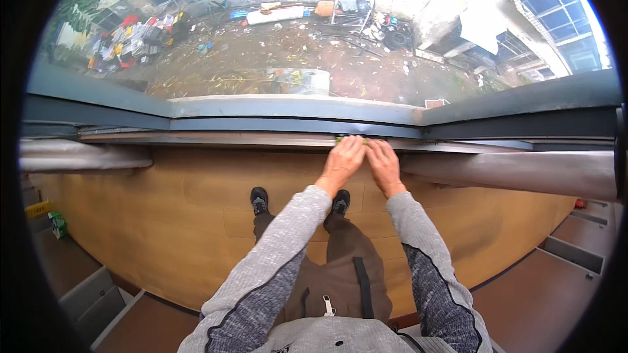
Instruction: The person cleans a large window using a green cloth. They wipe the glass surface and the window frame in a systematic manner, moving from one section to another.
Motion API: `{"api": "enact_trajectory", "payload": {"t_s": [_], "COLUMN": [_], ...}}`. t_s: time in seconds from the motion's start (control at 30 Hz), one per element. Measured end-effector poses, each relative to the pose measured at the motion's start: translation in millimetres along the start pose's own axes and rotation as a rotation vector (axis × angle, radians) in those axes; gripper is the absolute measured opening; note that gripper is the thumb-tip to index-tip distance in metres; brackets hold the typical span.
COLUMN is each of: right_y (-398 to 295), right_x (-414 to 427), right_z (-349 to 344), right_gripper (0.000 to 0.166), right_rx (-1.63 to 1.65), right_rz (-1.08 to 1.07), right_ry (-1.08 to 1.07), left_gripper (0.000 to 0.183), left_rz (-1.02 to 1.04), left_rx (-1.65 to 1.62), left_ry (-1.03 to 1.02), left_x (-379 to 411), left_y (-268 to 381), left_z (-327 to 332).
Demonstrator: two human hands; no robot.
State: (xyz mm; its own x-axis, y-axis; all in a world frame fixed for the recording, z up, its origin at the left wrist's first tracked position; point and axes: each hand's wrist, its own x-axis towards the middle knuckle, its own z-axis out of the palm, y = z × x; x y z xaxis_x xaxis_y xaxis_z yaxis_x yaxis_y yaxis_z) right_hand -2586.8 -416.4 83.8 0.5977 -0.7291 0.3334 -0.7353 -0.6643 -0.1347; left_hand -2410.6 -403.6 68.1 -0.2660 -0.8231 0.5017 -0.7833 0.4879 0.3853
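Both hands meet at the sill of an open window, close beside each other. My left hand [343,159] has its fingers bent over a small green item [340,140], perhaps a cloth or sponge, that shows only at its edges. My right hand [383,161] touches the same spot from the right, fingertips bent down at the sill; whether it also grips the green item cannot be told. The window sill and track [255,138] run left and right of the hands, with the grey-blue window frame [294,124] just beyond. The fingertips are partly hidden.
Rolled or bunched silvery covers [88,155] lie along the sill at the left, with a similar one [515,169] at the right. Brown-topped desks [530,299] stand behind on both sides. Beyond the window lies a littered yard [274,59], seen from above.
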Motion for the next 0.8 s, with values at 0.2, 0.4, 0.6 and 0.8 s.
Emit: {"api": "enact_trajectory", "payload": {"t_s": [0.2,0.4,0.6,0.8], "right_y": [4,-14,-72,-167], "right_x": [-20,-18,9,66], "right_z": [-2,19,51,101], "right_gripper": [0.029,0.028,0.03,0.046], "right_rx": [0.018,0.01,0.086,0.142], "right_rz": [0.101,0.186,0.117,-0.073], "right_ry": [-0.024,0.028,0.026,-0.007], "left_gripper": [0.02,0.018,0.021,0.023], "left_rz": [0.061,0.167,0.08,-0.007], "left_rx": [0.02,-0.029,-0.005,0.099], "left_ry": [0.047,0.007,0.007,-0.01], "left_x": [0,-14,-62,-129], "left_y": [10,-16,-69,-168], "left_z": [18,10,-26,-98]}}
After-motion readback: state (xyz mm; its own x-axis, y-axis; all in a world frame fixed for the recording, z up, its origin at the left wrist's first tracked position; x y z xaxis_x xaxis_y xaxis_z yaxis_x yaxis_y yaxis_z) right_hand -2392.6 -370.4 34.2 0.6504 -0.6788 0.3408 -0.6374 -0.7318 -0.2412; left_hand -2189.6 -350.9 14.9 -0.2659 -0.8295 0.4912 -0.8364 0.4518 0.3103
